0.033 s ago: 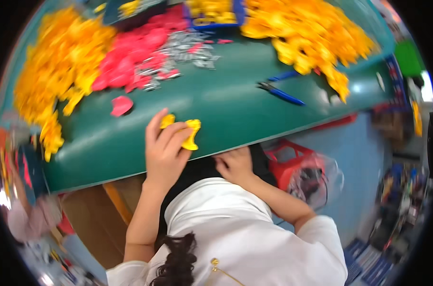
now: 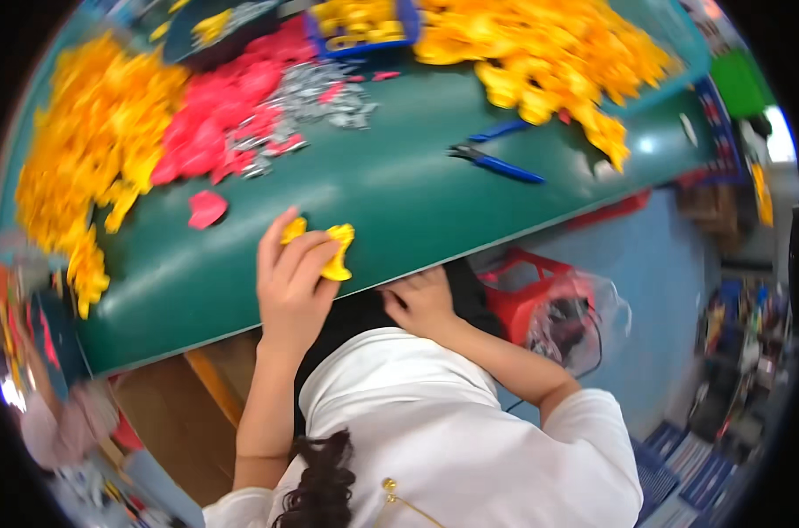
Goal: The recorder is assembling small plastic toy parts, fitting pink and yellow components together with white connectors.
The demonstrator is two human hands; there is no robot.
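Note:
My left hand [image 2: 287, 286] is closed round a yellow plastic piece [image 2: 339, 257] with curved edges, just above the near edge of the green table [image 2: 399, 202]. Part of that piece is hidden by the fingers. My right hand [image 2: 424, 304] lies on my lap at the table edge, with nothing visible in it; its thumb is apart and its fingertips are partly hidden. A single pink piece [image 2: 207, 209] lies on the table beyond my left hand. Blue-handled nippers [image 2: 507, 169] rest with handles spread to the right.
Yellow pieces are heaped at the left [image 2: 100, 132] and the far right [image 2: 549, 53]. Between them lie a pink heap [image 2: 210, 123], small grey pieces [image 2: 333, 97] and a blue bin [image 2: 373, 45] of yellow parts. A red stool [image 2: 514, 308] with a clear bag stands below the table.
The whole view has shifted slightly, with the table things now further left. My left hand still grips the yellow piece, and my right hand stays on my lap.

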